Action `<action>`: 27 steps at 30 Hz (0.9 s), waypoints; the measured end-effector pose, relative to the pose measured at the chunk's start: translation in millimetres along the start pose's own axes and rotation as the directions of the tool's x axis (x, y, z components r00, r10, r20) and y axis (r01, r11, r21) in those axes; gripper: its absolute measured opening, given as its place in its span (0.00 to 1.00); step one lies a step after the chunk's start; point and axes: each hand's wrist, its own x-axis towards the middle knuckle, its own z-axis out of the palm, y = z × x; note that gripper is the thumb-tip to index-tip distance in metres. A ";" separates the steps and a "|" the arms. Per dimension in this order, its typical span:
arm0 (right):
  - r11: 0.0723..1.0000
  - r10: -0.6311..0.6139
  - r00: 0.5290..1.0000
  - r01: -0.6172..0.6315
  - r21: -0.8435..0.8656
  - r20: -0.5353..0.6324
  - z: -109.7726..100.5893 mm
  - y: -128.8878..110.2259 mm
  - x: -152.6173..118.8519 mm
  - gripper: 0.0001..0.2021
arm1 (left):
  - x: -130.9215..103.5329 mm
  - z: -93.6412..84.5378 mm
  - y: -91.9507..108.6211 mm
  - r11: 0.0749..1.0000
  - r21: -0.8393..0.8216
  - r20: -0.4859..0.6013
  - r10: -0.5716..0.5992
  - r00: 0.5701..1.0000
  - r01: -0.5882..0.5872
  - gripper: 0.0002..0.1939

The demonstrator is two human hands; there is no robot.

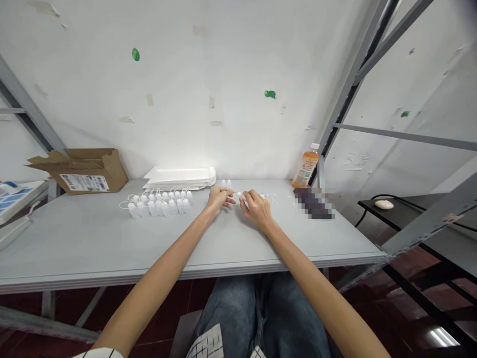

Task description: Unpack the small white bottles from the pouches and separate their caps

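Note:
Both of my hands rest on the grey table (112, 243) near its far middle. My left hand (219, 197) has its fingers curled and pointing right, close to a small white part (241, 196) that my right hand (257, 207) pinches at its fingertips. Whether the left fingers touch that part is too small to tell. Two small white bottles (225, 184) stand upright just behind my left hand. Several more white bottles (158, 204) with cord loops stand in rows to the left. A few thin white cords (271, 198) lie to the right of my right hand.
A stack of flat white trays (182, 177) lies against the wall. An open cardboard box (84, 170) sits at the far left, an orange drink bottle (306, 168) at the far right, beside a dark blurred object (313, 203). A metal rack (372, 44) rises on the right.

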 end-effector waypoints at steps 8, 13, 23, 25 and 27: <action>0.988 0.156 0.987 -0.157 -0.005 -0.031 -1.1 8.1 -0.4 0.15 | -4.9 4.0 -1.4 0.991 0.132 0.061 0.029 0.998 -0.037 0.11; 0.982 0.186 0.982 -0.186 -0.018 0.022 -2.4 6.7 0.3 0.15 | -2.8 4.3 -6.3 0.937 0.286 0.038 0.197 0.980 -0.200 0.07; 0.991 0.127 0.986 -0.131 0.036 0.106 -5.9 6.6 0.1 0.16 | -4.8 7.8 -2.7 0.974 -0.026 0.266 0.222 0.938 -0.223 0.17; 0.991 0.121 0.987 -0.127 0.053 0.102 -5.1 6.8 -0.3 0.16 | -3.7 7.7 -4.9 0.971 -0.034 0.274 0.238 0.932 -0.238 0.18; 0.990 0.117 0.989 -0.123 0.070 0.092 -4.0 6.9 -0.6 0.16 | -3.2 7.6 -7.1 0.967 -0.042 0.283 0.254 0.925 -0.252 0.20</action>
